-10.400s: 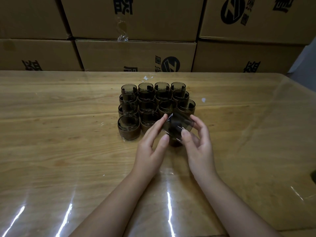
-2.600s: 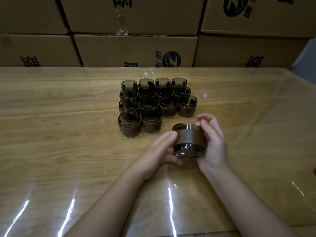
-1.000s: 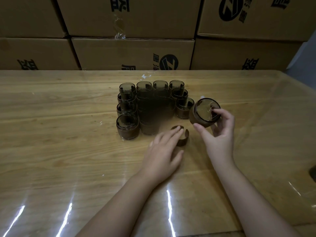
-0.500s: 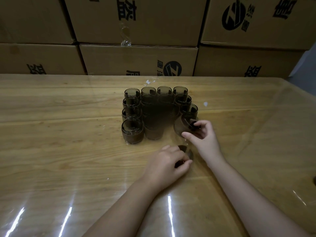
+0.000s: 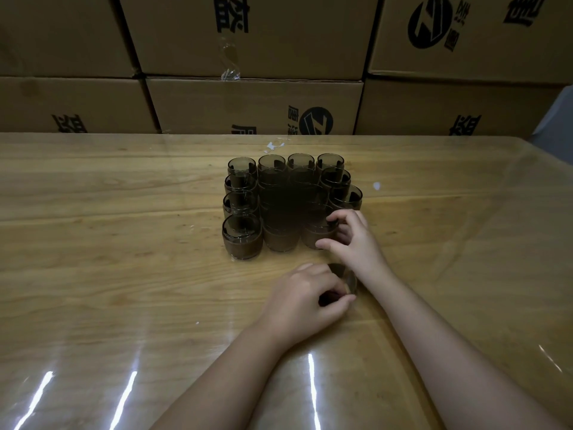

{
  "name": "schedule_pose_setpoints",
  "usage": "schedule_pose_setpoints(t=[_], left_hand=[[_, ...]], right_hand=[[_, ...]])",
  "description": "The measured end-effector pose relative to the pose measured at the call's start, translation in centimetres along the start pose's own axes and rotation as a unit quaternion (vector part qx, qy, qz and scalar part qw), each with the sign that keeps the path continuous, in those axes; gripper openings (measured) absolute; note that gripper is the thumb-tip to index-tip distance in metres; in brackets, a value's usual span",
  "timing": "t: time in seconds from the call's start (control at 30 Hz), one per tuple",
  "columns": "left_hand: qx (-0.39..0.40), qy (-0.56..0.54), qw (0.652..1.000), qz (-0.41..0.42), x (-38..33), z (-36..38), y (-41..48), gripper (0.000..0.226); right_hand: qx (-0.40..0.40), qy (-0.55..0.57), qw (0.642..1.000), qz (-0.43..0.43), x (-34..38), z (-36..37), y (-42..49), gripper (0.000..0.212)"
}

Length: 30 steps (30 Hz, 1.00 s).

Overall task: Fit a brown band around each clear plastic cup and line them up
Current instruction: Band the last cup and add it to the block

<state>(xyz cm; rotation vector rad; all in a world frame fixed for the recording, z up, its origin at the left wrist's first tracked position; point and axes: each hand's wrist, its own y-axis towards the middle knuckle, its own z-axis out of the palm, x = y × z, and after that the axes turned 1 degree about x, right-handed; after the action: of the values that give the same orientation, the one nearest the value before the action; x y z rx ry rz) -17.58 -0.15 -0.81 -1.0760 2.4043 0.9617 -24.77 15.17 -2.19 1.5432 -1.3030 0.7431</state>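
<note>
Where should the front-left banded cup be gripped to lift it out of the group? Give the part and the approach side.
Probably the wall at the rim, from above on the front-left: thumb inside the open mouth, fingers outside. The front-left cup stands upright at the group's corner, left and front sides free; neighbouring cups crowd its right and back.

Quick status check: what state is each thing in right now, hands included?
Right hand, gripping the front-row banded clear plastic cup.
That cup, upright on the wooden table, beside its row neighbour.
Left hand, curled round a loose brown band.
Other banded clear cups, upright, packed in rows.
Brown cardboard boxes, closed, stacked behind the table.
</note>
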Motion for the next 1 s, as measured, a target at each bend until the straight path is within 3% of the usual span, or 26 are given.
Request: schedule_pose_setpoints(t=[0.23, 0.47, 0.7, 0.77, 0.87, 0.93, 1.0], left_hand=[[0.013, 0.009, 0.999, -0.03, 0.5, 0.1, 0.1, 0.013], [0.008, 0.009, 0.998, -0.064, 0.5, -0.1, 0.1, 0.023], [-0.002, -0.018, 0.998, -0.065, 0.3, -0.3, 0.2, 0.012], [0.003, -0.017, 0.998, -0.066, 0.5, -0.2, 0.2, 0.011], [0.008, -0.022, 0.997, -0.069, 0.6, -0.2, 0.2, 0.009], [0.011, -0.021, 0.998, -0.066, 0.6, -0.2, 0.2, 0.007], [0.015, -0.019, 0.998, -0.066, 0.5, -0.2, 0.3, 0.008]], right_hand=[[0.011, -0.047, 0.999, -0.002, 0.0, -0.4, -0.2, 0.047], [0.036, 0.047, 0.998, 0.037, 0.3, -1.0, -0.6, 0.05], [-0.101, 0.104, 0.983, 0.11, 1.6, -1.5, -2.3, 0.019], [-0.078, 0.058, 0.983, 0.154, 2.0, -3.0, -3.8, 0.015], [-0.05, -0.148, 0.97, 0.183, 2.9, -7.4, -6.2, 0.023], [-0.119, -0.3, 0.931, 0.171, 4.1, -10.9, -8.1, 0.031], [-0.215, -0.402, 0.869, 0.192, 5.4, -14.4, -10.2, 0.035]])
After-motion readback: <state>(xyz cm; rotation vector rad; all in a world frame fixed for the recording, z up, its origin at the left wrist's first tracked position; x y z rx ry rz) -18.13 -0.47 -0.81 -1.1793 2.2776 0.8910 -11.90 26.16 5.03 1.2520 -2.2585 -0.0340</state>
